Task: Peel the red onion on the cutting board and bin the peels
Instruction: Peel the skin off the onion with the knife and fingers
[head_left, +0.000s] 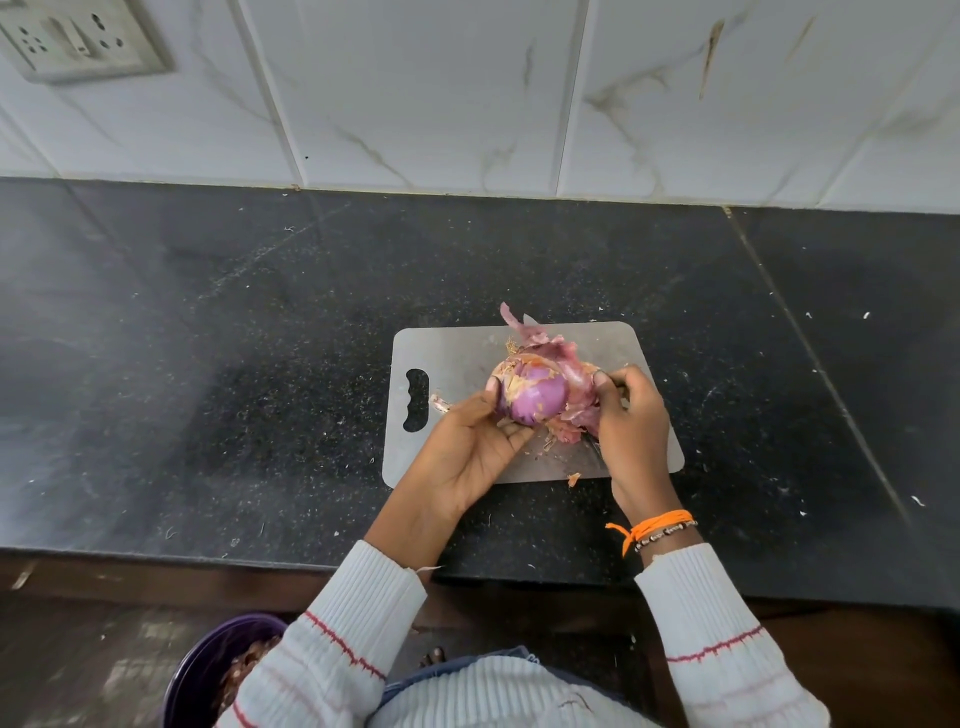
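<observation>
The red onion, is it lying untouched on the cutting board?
No, the left hand grips the red onion above the cutting board.

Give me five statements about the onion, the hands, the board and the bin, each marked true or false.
1. The left hand holds the red onion. True.
2. The right hand rests flat on the countertop. False: it pinches loose peels beside the onion.
3. The cutting board is grey with a handle slot. True.
4. The onion is fully peeled. False: skin still clings.
5. The purple bin stands on the countertop. False: it is lower, by the person's left sleeve.
</observation>
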